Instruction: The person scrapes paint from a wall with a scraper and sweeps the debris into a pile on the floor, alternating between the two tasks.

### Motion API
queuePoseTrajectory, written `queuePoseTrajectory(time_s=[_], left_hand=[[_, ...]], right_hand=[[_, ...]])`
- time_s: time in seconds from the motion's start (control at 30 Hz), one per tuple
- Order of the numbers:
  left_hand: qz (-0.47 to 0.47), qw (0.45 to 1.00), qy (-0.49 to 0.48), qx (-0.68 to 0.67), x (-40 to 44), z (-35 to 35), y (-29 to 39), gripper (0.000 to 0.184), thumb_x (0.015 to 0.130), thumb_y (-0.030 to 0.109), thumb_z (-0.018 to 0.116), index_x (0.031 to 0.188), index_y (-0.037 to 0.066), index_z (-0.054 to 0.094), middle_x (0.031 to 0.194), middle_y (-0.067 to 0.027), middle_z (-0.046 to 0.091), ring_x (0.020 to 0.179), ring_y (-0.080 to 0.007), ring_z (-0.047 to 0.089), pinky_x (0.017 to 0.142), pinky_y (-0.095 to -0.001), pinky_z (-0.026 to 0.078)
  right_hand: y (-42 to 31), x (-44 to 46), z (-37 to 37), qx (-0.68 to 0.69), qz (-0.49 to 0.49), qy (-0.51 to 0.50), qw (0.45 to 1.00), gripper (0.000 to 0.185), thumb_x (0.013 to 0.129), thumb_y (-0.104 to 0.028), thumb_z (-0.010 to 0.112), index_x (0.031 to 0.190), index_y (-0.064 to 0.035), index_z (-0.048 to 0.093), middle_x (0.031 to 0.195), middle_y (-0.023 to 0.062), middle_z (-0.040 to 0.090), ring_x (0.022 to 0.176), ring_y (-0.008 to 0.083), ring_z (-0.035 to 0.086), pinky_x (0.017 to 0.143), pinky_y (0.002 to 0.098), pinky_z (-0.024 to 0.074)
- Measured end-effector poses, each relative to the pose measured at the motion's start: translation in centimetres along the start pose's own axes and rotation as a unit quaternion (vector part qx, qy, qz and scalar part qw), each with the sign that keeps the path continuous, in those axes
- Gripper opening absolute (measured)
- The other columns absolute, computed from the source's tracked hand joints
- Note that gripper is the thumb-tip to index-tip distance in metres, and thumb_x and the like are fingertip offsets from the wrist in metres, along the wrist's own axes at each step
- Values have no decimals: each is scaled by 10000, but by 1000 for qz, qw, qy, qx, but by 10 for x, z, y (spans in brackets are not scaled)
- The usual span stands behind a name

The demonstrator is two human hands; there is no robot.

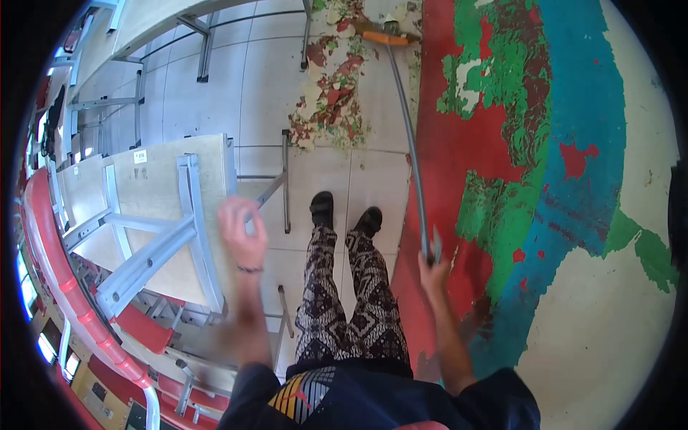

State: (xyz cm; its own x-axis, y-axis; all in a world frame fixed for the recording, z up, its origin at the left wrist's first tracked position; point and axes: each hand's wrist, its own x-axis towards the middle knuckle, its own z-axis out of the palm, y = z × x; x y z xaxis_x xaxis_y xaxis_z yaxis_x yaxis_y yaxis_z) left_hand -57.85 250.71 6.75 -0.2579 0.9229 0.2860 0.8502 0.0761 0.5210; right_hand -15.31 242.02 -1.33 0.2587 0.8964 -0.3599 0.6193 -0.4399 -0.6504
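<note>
My right hand [435,272] is closed around the top of a long grey broom handle [407,122]. Beside the grip a small metal blade-like piece [436,244] sticks up; its kind I cannot tell. At the far end, the broom's orange head [387,38] rests on the tiles among paint flakes [335,93] in red, green and cream. My left hand [242,231], slightly blurred, hangs in the air near an overturned table's edge. Its fingers are loosely bent, with a gap at the thumb, and nothing shows in them.
A wall [573,186] with peeling red, green and blue paint runs along the right. On the left, a tipped table [150,190] with metal legs stands close by, along with a red-railed piece [72,272]. Another table [161,18] stands at the upper left. Pale tiles [279,79] lie underfoot.
</note>
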Motion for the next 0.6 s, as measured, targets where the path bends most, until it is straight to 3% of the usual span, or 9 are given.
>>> queuePoseTrajectory(time_s=[0.03, 0.17, 0.23, 0.3, 0.4, 0.43, 0.5, 0.57, 0.6], left_hand=[[34, 999, 21, 27, 20, -5, -11, 123, 743, -19, 592, 857, 29, 590, 943, -128, 581, 966, -334, 545, 891, -442, 411], [-28, 993, -32, 109, 75, 2, -56, 311, 793, 106, 610, 1103, 116, 588, 1179, -140, 504, 1127, -326, 460, 964, -425, 345], [-20, 986, -49, 159, 90, 23, -66, 370, 792, 144, 614, 1158, 141, 566, 1215, -141, 480, 1151, -324, 442, 975, -418, 330], [-18, 976, -55, 208, 91, 37, -72, 430, 790, 182, 618, 1214, 167, 543, 1252, -141, 457, 1175, -321, 424, 986, -411, 316], [43, 938, -84, 334, 100, 44, -83, 516, 768, 215, 630, 1266, 183, 498, 1167, -135, 507, 1122, -298, 458, 998, -402, 301], [21, 952, -103, 286, 106, 43, -87, 473, 753, 198, 632, 1216, 176, 538, 1101, -115, 534, 1081, -277, 476, 996, -403, 305], [6, 964, -118, 239, 117, 45, -94, 433, 737, 182, 634, 1166, 170, 578, 1034, -94, 562, 1040, -256, 494, 994, -404, 309], [68, 973, -135, 176, 120, 46, -100, 242, 721, 161, 629, 961, 145, 652, 896, -47, 584, 951, -228, 518, 981, -406, 321], [65, 971, -139, 182, 120, 45, -102, 242, 721, 161, 629, 961, 145, 652, 896, -47, 584, 951, -228, 518, 981, -406, 321]], right_hand=[[-6, -45, -14, -42, 8, -12, 999, 259, 815, -227, 671, 886, 21, 651, 589, 120, 572, 541, 179, 577, 512, 360, 435], [20, -209, -45, -77, 96, -96, 988, 463, 816, -231, 664, 1218, -25, 566, 676, 170, 601, 605, 223, 631, 553, 344, 471], [12, -260, -57, -138, 228, -182, 947, 528, 808, -233, 655, 1291, -67, 519, 724, 183, 615, 618, 262, 629, 579, 342, 483], [8, -297, -58, -131, 221, -173, 951, 532, 807, -243, 652, 1295, -81, 519, 721, 184, 611, 604, 272, 618, 578, 346, 481], [-8, -285, -29, -118, 149, -149, 970, 544, 806, -253, 650, 1311, -107, 511, 701, 180, 599, 580, 289, 599, 565, 362, 473], [-14, -277, -20, -108, 103, -127, 981, 554, 805, -253, 651, 1322, -119, 503, 685, 176, 592, 569, 296, 591, 553, 374, 467], [-30, -236, 3, -133, 107, -128, 977, 558, 808, -254, 646, 1331, -131, 494, 670, 172, 587, 565, 291, 591, 549, 383, 465], [-43, -165, 36, -95, 133, -139, 977, 569, 816, -260, 633, 1350, -150, 472, 633, 164, 577, 540, 277, 587, 537, 411, 458], [-56, -116, 50, -73, 149, -148, 975, 577, 824, -264, 623, 1366, -160, 452, 610, 156, 568, 507, 262, 571, 525, 417, 449]])
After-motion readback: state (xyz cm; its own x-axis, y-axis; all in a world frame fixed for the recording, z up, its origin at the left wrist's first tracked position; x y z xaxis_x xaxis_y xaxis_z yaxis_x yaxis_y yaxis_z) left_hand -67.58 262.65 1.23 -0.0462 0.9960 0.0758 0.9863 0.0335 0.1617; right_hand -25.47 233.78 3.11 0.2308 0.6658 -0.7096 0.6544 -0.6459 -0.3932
